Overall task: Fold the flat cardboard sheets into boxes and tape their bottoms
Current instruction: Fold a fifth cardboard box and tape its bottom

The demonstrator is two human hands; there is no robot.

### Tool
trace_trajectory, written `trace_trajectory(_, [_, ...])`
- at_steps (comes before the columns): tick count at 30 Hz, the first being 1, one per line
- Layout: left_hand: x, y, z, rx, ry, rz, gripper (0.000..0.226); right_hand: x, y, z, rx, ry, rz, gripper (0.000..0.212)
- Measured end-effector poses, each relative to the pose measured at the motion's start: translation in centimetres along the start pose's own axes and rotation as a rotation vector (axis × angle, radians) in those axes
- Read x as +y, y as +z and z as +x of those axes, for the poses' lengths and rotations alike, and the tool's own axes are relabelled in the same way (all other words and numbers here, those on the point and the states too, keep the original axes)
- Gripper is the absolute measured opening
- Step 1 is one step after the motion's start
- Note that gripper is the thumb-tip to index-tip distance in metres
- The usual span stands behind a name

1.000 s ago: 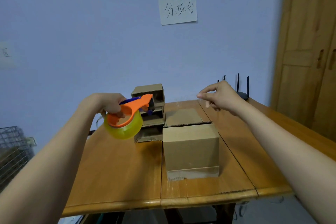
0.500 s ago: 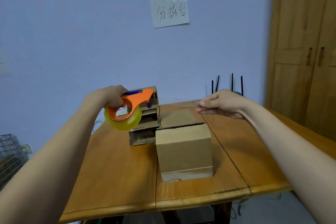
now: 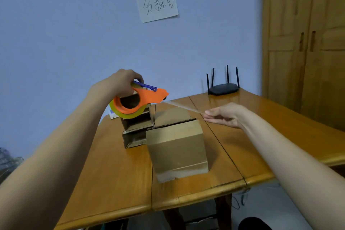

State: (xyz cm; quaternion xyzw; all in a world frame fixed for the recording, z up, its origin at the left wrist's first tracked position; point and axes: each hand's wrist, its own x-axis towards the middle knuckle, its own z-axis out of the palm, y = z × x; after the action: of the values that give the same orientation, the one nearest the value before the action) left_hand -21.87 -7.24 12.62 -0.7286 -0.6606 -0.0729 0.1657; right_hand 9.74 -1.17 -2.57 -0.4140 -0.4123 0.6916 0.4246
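A folded cardboard box [image 3: 177, 147] stands on the wooden table [image 3: 115, 177], its closed flaps facing up. My left hand [image 3: 123, 84] grips an orange tape dispenser [image 3: 138, 101] with a yellowish roll, held in the air behind and left of the box. A strip of clear tape [image 3: 183, 107] runs from the dispenser's nose to my right hand [image 3: 224, 115], which pinches its free end above the box's far right corner.
Several folded boxes [image 3: 136, 129] are stacked behind the box, partly hidden by the dispenser. A black router [image 3: 223, 87] sits at the table's far right. A paper sign [image 3: 157, 4] hangs on the wall. Wooden doors [image 3: 306, 43] stand to the right. A wire basket [image 3: 7, 162] is at far left.
My right hand dropped lower and moved right, drawing the tape out longer. My left hand raised the dispenser and turned its nose toward the right.
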Motion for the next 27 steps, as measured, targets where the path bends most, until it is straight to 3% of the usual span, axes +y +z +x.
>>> trace_trajectory(4, [3.2, -0.4, 1.5, 0.055, 0.027, 0.048, 0.037, 1.3, -1.7, 0.4, 0.016, 0.059, 0.008, 0.026])
trace_trajectory(11, [7.7, -0.6, 3.6, 0.054, 0.092, 0.153, 0.045, 4.3, -3.6, 1.6, 0.057, 0.160, 0.079, 0.015])
trace_trajectory(20, [10.2, -0.3, 5.2, -0.002, 0.143, 0.244, 0.041, 8.3, -3.7, 2.7, 0.056, 0.165, 0.016, 0.016])
trace_trajectory(27, [11.1, -0.3, 5.8, -0.056, 0.156, 0.272, 0.044, 9.9, -2.9, 2.9, 0.060, 0.134, 0.150, 0.012])
